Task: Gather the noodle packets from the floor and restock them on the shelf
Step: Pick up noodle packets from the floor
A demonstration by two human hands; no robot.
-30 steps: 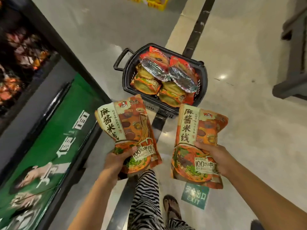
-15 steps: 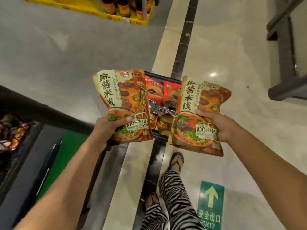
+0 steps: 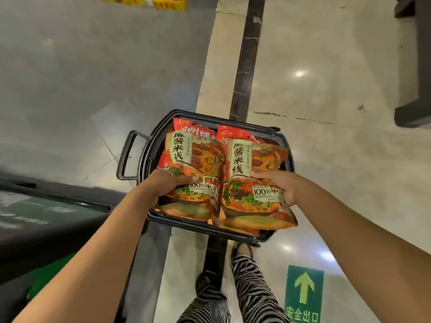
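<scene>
My left hand grips an orange noodle packet by its lower edge. Beside it, my right hand grips a second orange noodle packet the same way. Both packets hang side by side directly over a black basket on the floor. Under them the basket holds several more packets, with red ones showing at its far end.
A low dark shelf base with a green panel runs along the left. My striped trouser legs and sandalled feet stand just behind the basket. A green arrow floor sticker lies at the lower right. A dark fixture stands far right.
Both hands moved the two packets closer together and down over the basket, and the view tilted down so the basket now lies right under them.
</scene>
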